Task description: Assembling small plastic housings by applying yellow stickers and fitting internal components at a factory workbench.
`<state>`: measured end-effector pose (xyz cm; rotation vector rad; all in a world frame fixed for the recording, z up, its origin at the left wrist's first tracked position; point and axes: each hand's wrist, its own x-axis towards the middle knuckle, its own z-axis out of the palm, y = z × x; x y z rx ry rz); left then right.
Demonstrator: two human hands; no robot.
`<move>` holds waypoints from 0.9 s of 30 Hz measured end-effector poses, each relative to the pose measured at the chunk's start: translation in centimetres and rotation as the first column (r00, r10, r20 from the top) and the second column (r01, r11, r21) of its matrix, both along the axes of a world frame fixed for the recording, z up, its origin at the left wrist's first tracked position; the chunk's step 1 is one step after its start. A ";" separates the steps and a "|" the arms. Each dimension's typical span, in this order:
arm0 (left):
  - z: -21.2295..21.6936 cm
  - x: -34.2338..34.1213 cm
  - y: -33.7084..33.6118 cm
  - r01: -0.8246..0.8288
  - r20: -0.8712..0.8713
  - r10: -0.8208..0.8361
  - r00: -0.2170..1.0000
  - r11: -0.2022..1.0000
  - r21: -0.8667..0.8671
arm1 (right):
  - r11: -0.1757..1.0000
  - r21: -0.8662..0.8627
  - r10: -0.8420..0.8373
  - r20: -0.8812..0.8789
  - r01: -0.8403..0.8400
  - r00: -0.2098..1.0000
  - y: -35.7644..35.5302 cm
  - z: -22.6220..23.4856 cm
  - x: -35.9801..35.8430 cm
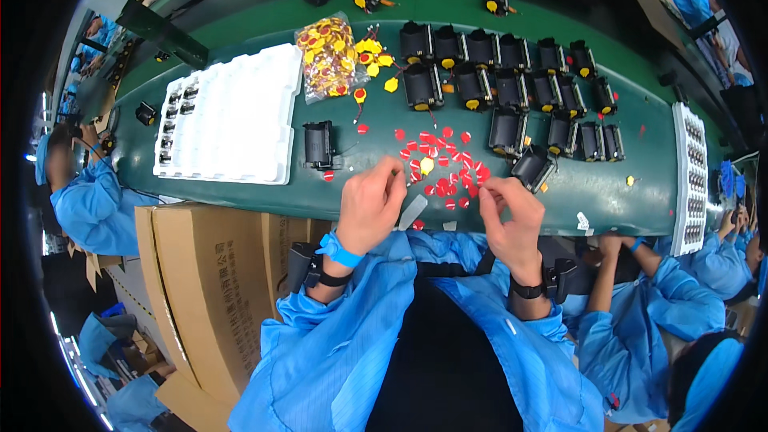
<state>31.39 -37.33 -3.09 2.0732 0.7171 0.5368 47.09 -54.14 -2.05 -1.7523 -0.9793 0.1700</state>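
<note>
- Left hand (370,204) curled at the near edge of the green belt (640,184), fingertips pinched together at the left rim of the scatter of red discs (445,166); whether a disc sits between them cannot be told.
- Right hand (512,212) likewise curled, thumb and forefinger pinched at the right rim of the same scatter; anything held too small to make out.
- Red discs spread between and just beyond both hands, roughly two dozen, too overlapped for an exact count; one yellow disc (426,165) among them.
- Single black part (319,145) standing alone just left of the discs, beyond the left hand.
- One tilted black part (531,168) just beyond the right hand.
- Black parts in rows (512,80) farther back, about eighteen.
- One clear bag of yellow-and-red pieces (326,56) behind, loose yellow tags (374,56) beside it.
- One white moulded tray (232,124) well left, a few dark pieces in its left column.
- Cardboard boxes (208,272) below the belt at left.
</note>
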 end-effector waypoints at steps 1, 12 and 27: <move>0.3 0.3 -0.1 0.021 -0.034 -0.017 0.999 0.990 0.142 | 0.998 -0.008 0.064 0.056 -0.064 0.996 0.0 -0.3 -0.2; 1.4 5.3 2.0 0.375 -0.321 -0.261 0.910 0.848 0.375 | 0.988 0.062 0.131 0.112 -0.138 0.985 0.4 0.7 -0.1; 6.1 1.8 -2.3 0.344 0.272 -0.245 0.931 0.839 -0.422 | 0.878 0.395 0.472 -0.805 -0.270 0.359 2.6 1.8 -0.4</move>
